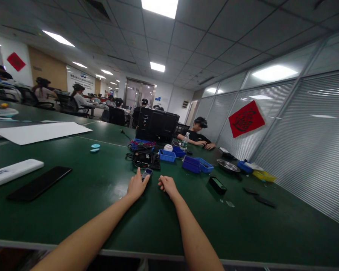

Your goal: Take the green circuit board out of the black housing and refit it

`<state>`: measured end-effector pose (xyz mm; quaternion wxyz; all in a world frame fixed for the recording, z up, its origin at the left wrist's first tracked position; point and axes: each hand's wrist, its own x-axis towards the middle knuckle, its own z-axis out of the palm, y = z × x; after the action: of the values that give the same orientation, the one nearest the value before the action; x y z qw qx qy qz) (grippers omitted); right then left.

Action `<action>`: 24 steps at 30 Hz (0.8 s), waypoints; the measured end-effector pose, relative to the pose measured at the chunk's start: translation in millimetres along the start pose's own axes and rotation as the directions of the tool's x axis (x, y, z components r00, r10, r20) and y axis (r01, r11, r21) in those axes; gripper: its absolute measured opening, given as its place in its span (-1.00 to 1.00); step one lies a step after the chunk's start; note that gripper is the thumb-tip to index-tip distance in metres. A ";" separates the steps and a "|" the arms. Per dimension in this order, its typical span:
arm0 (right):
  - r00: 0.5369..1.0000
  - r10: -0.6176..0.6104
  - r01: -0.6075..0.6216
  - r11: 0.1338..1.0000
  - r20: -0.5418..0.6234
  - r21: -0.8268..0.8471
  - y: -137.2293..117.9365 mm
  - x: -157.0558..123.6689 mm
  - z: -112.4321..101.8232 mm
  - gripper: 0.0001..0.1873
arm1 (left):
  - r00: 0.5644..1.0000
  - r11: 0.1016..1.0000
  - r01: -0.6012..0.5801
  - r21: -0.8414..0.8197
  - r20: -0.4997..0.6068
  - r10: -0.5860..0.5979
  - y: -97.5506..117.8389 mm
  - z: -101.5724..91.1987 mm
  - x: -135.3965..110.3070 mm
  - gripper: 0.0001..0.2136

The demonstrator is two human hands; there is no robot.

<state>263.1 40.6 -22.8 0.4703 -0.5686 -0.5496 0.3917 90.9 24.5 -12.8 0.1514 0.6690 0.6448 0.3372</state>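
A: Both arms reach in from the near side, bare, the left forearm [93,233] slanting rightward, the right forearm [193,233] angling left!
B: And the left hand [136,185]?
A: Index finger [138,172] pointing far, thumb [145,181] spread to the right!
B: Over to the right hand [168,184]: fingers [161,181] curled loosely leftward.
A: Hands side by side, near each other, not touching!

Gadget [147,172] looks like smooth plastic, tabletop [45,222] is kinda glossy, the bowl [228,165] is shiny metal, blue bin [167,156] is plastic too
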 end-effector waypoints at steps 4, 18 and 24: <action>0.997 -0.070 0.061 0.983 -0.044 -0.173 -0.4 0.6 -0.1 -0.72 | 0.996 0.997 -0.059 -0.056 0.056 0.062 15.0 24.0 -3.8 -0.36; 0.983 -0.137 0.012 0.721 -0.126 -0.692 -16.8 -17.7 -0.8 -0.30 | 0.961 0.952 -0.133 -0.276 0.201 0.192 6.0 31.1 2.1 -0.48; 0.976 -0.017 -0.181 0.498 -0.218 -0.848 -25.9 -20.6 -16.1 -0.34 | 0.965 0.948 -0.137 -0.287 0.175 0.193 2.0 29.2 3.4 -0.47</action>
<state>270.1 17.3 4.7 0.1566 -0.7884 -0.5941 0.0288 111.1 34.3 -31.9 0.2774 0.7242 0.5152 0.3649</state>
